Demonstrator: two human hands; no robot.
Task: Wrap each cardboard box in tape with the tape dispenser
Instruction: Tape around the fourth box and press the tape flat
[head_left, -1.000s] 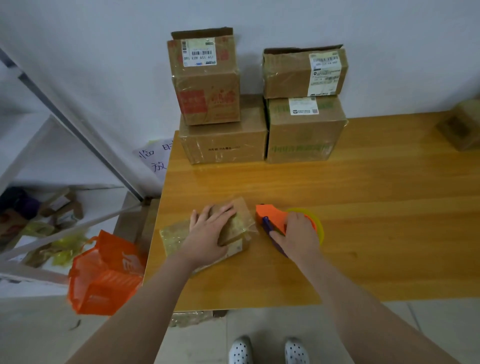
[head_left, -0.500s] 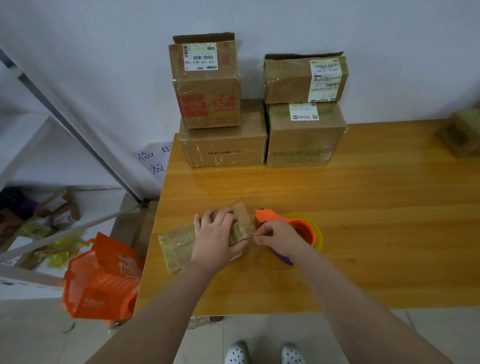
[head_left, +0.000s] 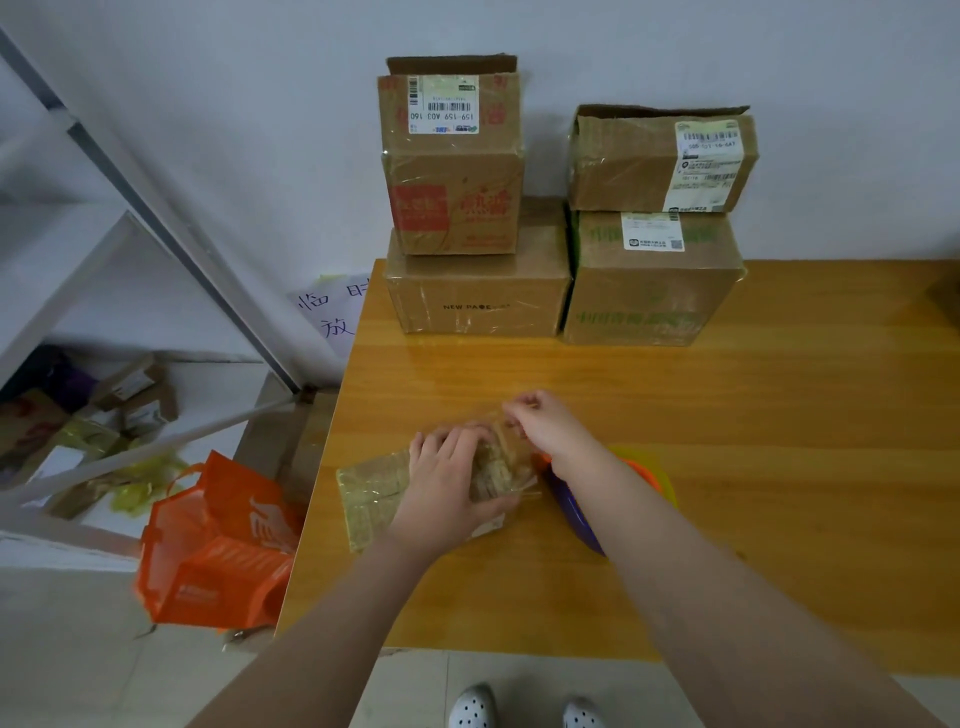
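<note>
Two shoes (head_left: 470, 707): white, at the bottom edge of my view
Left hand (head_left: 447, 483): frame centre, fingers bent over the small box (head_left: 371, 493), thumb clasping its right side
Right hand (head_left: 550, 428): blurred, fingertips pinching a clear tape strip (head_left: 511, 462) just above the box
Tape dispenser (head_left: 641, 467): orange, on the table (head_left: 753, 415), partly under my right forearm
Four boxes (head_left: 478, 304): two stacks, upper centre, against the wall

Plain white wall (head_left: 208, 78) is recorded behind the glossy wooden bench (head_left: 779, 415). Pale tiled floor (head_left: 78, 649) is seen below. White metal shelving (head_left: 104, 249) is noted at left. A handwritten paper sign (head_left: 332, 312) is stuck low on the wall; an orange bag (head_left: 218, 561) is seen beside the bench.
</note>
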